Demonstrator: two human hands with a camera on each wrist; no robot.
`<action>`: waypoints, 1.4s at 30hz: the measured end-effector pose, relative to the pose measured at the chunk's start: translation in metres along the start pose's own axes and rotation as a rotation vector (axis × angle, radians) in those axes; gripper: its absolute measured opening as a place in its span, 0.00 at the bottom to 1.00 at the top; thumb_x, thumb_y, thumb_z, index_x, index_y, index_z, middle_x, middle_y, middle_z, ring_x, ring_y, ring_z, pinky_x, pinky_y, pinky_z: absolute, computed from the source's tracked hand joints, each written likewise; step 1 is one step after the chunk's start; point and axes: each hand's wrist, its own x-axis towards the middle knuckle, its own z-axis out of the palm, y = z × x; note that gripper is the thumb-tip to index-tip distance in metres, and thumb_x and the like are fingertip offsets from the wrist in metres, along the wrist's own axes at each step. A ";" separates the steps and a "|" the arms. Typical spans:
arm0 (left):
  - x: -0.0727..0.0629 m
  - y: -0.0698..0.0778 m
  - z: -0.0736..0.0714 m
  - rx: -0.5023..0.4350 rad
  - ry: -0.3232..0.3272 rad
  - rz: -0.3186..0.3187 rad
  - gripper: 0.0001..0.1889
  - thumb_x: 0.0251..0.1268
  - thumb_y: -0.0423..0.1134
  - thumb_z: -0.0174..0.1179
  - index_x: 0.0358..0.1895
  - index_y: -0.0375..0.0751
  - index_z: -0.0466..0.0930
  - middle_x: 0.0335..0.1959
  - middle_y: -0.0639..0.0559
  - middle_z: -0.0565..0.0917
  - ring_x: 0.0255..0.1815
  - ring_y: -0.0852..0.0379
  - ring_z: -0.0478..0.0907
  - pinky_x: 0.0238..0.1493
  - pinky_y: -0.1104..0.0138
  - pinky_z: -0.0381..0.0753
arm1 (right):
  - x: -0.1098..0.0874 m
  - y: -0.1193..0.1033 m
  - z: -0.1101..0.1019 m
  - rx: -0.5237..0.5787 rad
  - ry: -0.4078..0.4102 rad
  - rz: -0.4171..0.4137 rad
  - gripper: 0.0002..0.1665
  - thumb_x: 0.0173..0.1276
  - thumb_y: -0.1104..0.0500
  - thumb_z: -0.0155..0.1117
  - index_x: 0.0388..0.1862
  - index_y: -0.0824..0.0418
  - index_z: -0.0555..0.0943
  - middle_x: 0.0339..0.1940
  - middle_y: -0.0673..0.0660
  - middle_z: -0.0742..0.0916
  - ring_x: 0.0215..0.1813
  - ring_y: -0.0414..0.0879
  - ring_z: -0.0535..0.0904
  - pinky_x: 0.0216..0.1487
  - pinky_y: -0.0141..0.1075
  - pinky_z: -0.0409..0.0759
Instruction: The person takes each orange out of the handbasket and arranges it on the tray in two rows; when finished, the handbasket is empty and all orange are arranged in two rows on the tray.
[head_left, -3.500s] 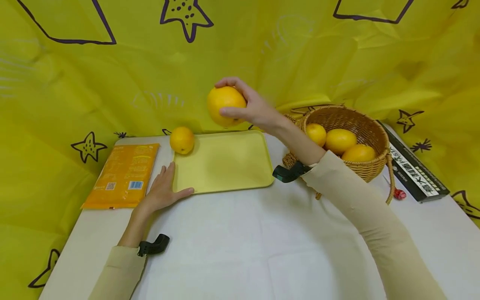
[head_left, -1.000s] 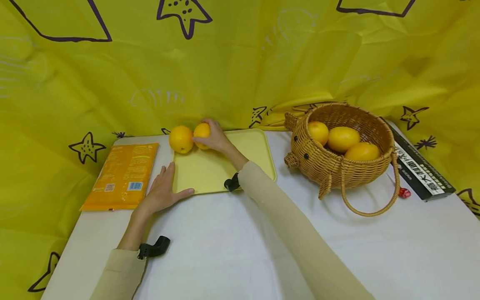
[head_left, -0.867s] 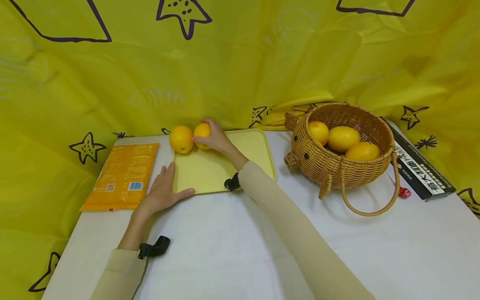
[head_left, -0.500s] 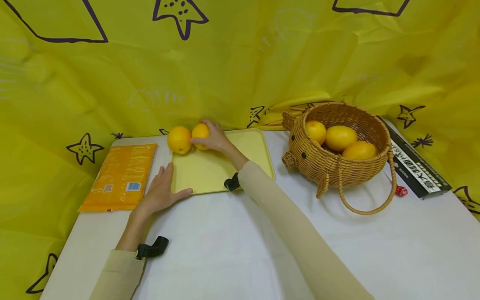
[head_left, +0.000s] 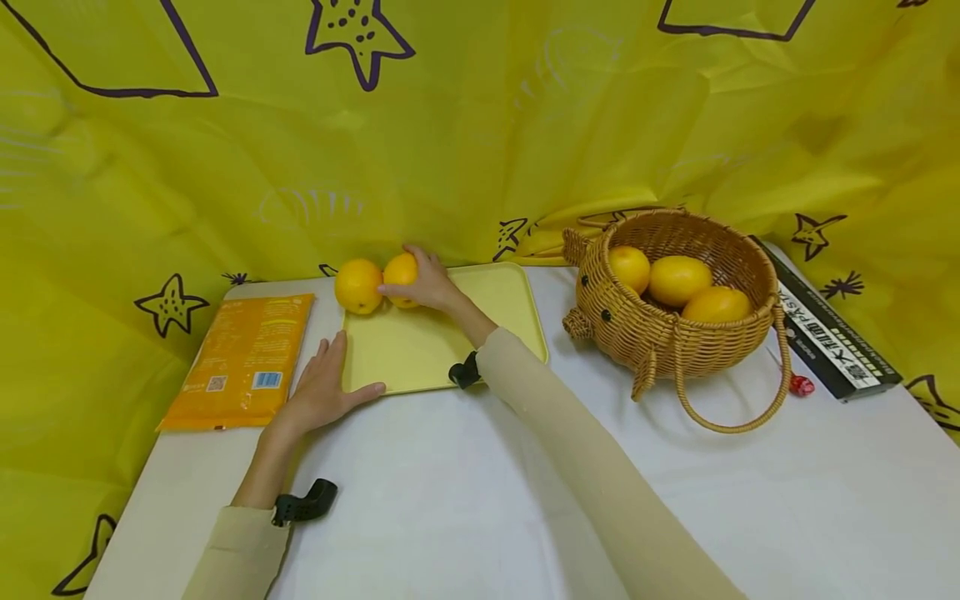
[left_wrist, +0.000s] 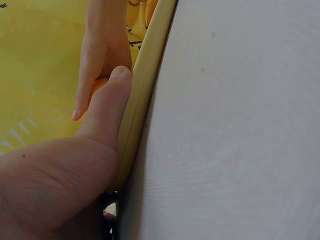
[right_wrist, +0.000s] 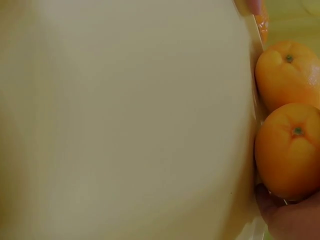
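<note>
Place: a tabletop set dressed for filming, kind of room untold. Landmark: yellow tray [head_left: 420, 350]. Behind the tray: yellow sheet [head_left: 450, 142], hung as backdrop, printed with dark starfish (creased, with fish in pale outline). Beneath the tray: white table [head_left: 465, 508], reaching back to the sheet. Left of the tray: orange packet [head_left: 243, 354], barcoded. Right of the tray: pig-faced wicker basket [head_left: 637, 340], then black printed box [head_left: 840, 350]. Toward the tray's near side: black wrist-worn devices [head_left: 307, 502], two.
</note>
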 end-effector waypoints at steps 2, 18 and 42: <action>0.000 0.000 0.000 -0.001 0.001 0.001 0.62 0.57 0.69 0.59 0.77 0.33 0.28 0.79 0.33 0.36 0.79 0.33 0.30 0.75 0.37 0.36 | 0.000 0.000 0.000 -0.003 0.001 -0.002 0.57 0.58 0.39 0.69 0.78 0.51 0.50 0.74 0.64 0.61 0.72 0.58 0.62 0.70 0.54 0.69; 0.002 -0.001 0.002 -0.005 0.007 0.001 0.63 0.56 0.69 0.59 0.77 0.34 0.29 0.79 0.33 0.36 0.79 0.32 0.30 0.75 0.36 0.37 | -0.019 -0.008 -0.027 0.128 0.055 -0.008 0.53 0.62 0.39 0.66 0.78 0.53 0.52 0.79 0.58 0.59 0.79 0.54 0.56 0.76 0.51 0.61; 0.000 -0.002 0.000 -0.005 0.010 0.019 0.62 0.57 0.67 0.60 0.77 0.33 0.29 0.79 0.33 0.36 0.79 0.32 0.30 0.75 0.36 0.36 | -0.196 -0.006 -0.139 0.471 0.046 -0.231 0.27 0.73 0.58 0.56 0.68 0.58 0.66 0.69 0.60 0.73 0.71 0.51 0.69 0.65 0.36 0.76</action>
